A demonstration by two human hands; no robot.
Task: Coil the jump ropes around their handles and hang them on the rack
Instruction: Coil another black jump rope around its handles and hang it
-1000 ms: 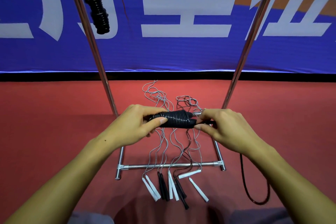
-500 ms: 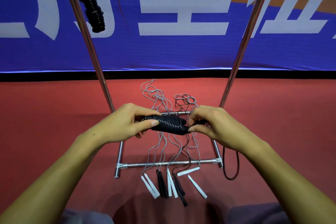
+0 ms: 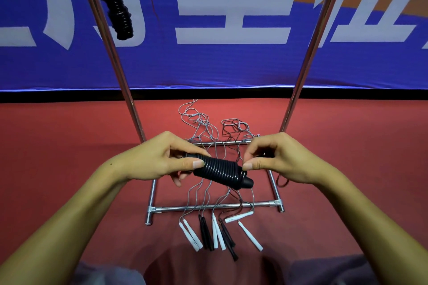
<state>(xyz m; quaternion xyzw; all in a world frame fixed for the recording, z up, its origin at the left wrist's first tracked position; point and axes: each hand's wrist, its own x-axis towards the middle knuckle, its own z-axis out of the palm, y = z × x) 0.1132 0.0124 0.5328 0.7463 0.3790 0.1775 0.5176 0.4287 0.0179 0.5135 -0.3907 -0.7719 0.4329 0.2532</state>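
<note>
My left hand point(image 3: 159, 162) grips one end of a black jump rope bundle point(image 3: 220, 172), its cord coiled tightly around the handles. My right hand point(image 3: 275, 159) pinches the cord at the coil's right end, and a short dark loop of cord point(image 3: 281, 183) hangs under that wrist. The bundle is tilted, its free tip point(image 3: 246, 183) pointing down to the right. Another coiled black rope point(image 3: 117, 4) hangs from the top of the metal rack point(image 3: 111, 51) at upper left.
Several uncoiled ropes with white handles point(image 3: 192, 236) and black handles point(image 3: 206, 233) lie on the red floor across the rack's base bar point(image 3: 215, 206), their thin cords point(image 3: 199, 122) tangled behind. The rack's right pole point(image 3: 310, 51) rises in front of a blue banner.
The loose cord loop at the right has shrunk as it was wound on. The bundle has tilted, its right tip now pointing down, and my right hand shifted to the coil's upper edge.
</note>
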